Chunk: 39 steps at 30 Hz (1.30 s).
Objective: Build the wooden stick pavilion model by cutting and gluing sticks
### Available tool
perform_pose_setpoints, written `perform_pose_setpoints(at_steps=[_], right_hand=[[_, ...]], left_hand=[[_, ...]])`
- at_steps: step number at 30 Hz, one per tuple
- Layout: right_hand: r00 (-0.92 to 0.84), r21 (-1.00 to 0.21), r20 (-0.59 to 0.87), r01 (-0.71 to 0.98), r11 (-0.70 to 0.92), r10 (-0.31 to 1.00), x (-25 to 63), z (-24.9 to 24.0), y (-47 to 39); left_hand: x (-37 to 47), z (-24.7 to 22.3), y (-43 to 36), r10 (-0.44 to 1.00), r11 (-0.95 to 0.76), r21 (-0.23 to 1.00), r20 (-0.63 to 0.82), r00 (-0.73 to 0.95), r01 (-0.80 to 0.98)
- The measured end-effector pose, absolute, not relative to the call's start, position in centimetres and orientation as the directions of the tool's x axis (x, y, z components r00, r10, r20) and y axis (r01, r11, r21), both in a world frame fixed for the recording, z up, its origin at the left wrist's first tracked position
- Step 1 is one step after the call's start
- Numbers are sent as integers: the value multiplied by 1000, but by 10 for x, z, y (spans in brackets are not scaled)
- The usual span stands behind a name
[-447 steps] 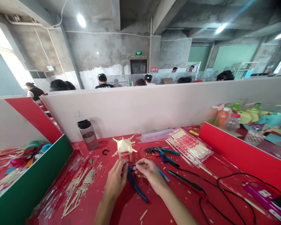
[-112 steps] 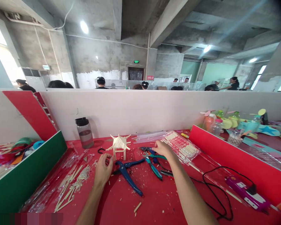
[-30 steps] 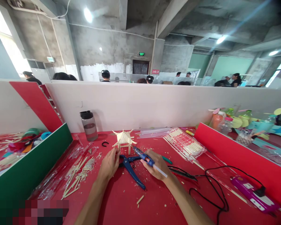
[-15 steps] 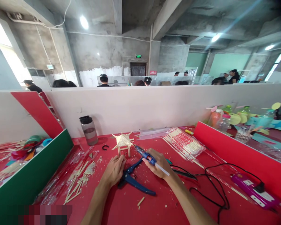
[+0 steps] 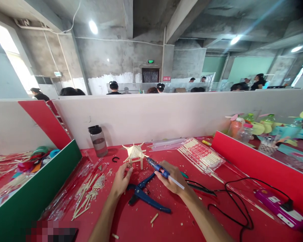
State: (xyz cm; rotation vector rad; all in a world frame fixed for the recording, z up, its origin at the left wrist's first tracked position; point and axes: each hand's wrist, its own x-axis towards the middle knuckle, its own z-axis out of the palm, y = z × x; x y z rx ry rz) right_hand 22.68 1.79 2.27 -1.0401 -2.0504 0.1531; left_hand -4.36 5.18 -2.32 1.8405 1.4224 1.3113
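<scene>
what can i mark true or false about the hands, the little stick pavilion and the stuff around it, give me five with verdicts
1. The right hand holds a blue glue gun. True.
2. The left hand is beside the stick pavilion, on the side away from the glue gun. True.
3. The blue cutter is in the left hand. False: the cutter lies on the red table.
4. The water bottle is lying on its side. False: the bottle stands upright.
5. The power strip is purple and has a black plug in it. True.
</scene>
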Motion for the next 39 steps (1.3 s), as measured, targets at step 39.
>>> perform_pose_setpoints(at_steps=[39], right_hand=[[-114, -411, 624, 794, 448, 773, 222, 3, 28]], left_hand=[[-34, -15, 39, 849, -502, 604, 480, 220, 619]])
